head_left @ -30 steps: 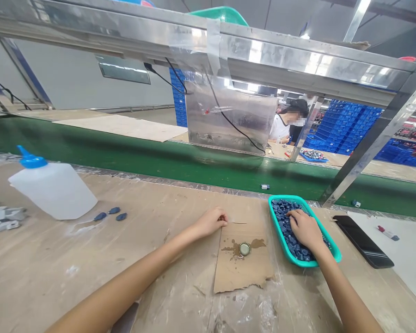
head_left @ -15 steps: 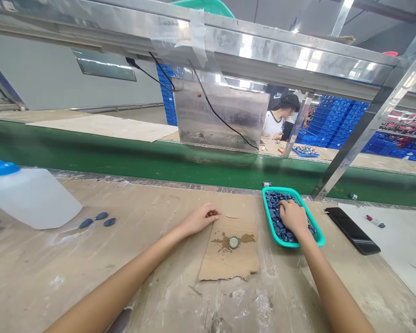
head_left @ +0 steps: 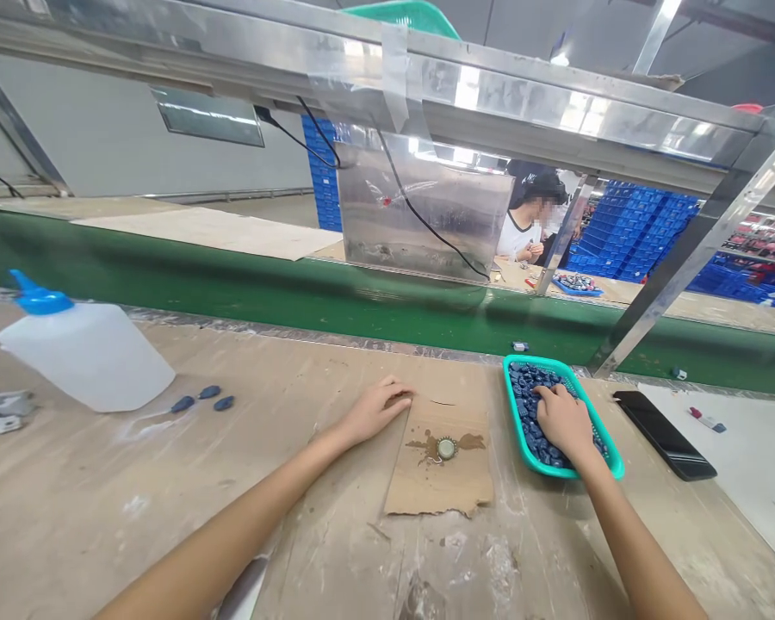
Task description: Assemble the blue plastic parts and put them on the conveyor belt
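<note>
Right hand (head_left: 565, 422) lies spread over dark blue pieces (head_left: 528, 398) in a teal plastic tray (head_left: 520, 422), any grip hidden, as curled left hand (head_left: 378, 412) rests on torn cardboard (head_left: 439, 486), holding unclear.

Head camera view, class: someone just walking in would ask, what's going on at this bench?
A person's right hand is in a teal plastic tray, resting on a heap of small dark blue parts. Their left hand rests at the top edge of a torn piece of cardboard, near a metal bottle cap lying on a brown stain. Beyond the green conveyor belt, a co-worker in a white shirt is at a far bench.
</note>
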Demonstrator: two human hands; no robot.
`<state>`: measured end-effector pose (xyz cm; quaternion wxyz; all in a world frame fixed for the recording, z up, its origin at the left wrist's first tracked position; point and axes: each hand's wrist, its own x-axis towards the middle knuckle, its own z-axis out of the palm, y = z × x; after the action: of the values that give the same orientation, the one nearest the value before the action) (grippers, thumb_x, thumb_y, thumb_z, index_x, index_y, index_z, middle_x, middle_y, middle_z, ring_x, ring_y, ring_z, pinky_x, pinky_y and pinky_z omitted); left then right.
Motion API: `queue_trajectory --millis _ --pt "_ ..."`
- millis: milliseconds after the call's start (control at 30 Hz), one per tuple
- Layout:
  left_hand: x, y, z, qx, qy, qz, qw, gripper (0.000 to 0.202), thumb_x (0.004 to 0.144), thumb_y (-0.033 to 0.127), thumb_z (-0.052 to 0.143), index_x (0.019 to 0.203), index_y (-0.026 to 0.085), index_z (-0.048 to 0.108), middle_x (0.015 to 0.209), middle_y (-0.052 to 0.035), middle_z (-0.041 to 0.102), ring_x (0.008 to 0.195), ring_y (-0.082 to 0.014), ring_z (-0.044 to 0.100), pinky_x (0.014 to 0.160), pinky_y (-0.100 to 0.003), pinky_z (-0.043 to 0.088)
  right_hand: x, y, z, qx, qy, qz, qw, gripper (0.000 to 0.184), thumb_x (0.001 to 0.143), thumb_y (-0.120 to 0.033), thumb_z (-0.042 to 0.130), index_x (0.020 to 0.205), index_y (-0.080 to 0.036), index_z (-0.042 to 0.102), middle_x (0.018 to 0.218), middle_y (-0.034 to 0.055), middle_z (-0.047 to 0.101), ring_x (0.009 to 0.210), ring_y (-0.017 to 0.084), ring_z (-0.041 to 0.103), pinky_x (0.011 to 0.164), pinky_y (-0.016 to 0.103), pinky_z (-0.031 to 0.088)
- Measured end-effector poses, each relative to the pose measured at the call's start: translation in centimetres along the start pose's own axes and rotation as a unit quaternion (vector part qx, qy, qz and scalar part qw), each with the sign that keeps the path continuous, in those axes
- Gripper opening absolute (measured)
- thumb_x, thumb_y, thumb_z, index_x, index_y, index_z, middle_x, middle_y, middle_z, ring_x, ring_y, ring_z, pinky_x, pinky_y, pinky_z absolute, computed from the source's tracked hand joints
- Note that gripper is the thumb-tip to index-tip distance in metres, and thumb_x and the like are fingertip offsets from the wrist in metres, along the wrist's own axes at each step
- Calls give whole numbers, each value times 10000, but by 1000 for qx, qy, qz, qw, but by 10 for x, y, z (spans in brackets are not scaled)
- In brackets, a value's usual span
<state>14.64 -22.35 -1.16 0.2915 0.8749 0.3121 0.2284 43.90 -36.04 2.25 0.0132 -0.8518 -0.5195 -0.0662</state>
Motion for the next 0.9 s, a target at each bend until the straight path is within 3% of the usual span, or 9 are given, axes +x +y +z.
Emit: queue_trajectory --millis 167,367,567,733,900 --pt "1 -13 -5 61 46 -4 997 315 833 315 391 1070 183 552 1077 -72 515 1034 -214 474 931 -366 371 -9 8 -1 -16 -9 -23 1000 371 870 -188 282 1141 -208 534 1057 101 546 973 230 526 759 332 365" --pt "5 -30 -6 164 81 -43 982 326 810 259 406 1093 177 547 1108 -91 493 1076 -242 436 960 -402 338 5 7 -3 -26 -20 -31 999 340 876 -209 276 1068 -202 557 1001 107 556 969 251 521 727 334 373" --pt "4 -29 -2 192 75 -32 978 333 826 244 362 1102 191 542 1136 -93 482 1086 -247 433 946 -416 350 22 5 -5 -20 -30 -24 999 345 886 -313 279 968 -194 592 983 106 584 956 247 535 734 333 396" --pt "3 -31 -1 201 80 -21 976 335 831 223 361 1112 177 537 1150 -103 472 1096 -243 423 955 -406 341 38 -1 -4 -28 -36 -12 999 345 860 -305 291 905 -177 608 982 116 618 931 267 566 748 389 405" --pt "-2 -30 4 216 105 1 971 308 823 212 391 1090 200 544 1110 -87 503 1052 -222 453 930 -386 364 48 -8 -8 -32 -34 -36 998 345 816 -260 321 703 -123 616 802 169 656 825 283 611 724 376 410"
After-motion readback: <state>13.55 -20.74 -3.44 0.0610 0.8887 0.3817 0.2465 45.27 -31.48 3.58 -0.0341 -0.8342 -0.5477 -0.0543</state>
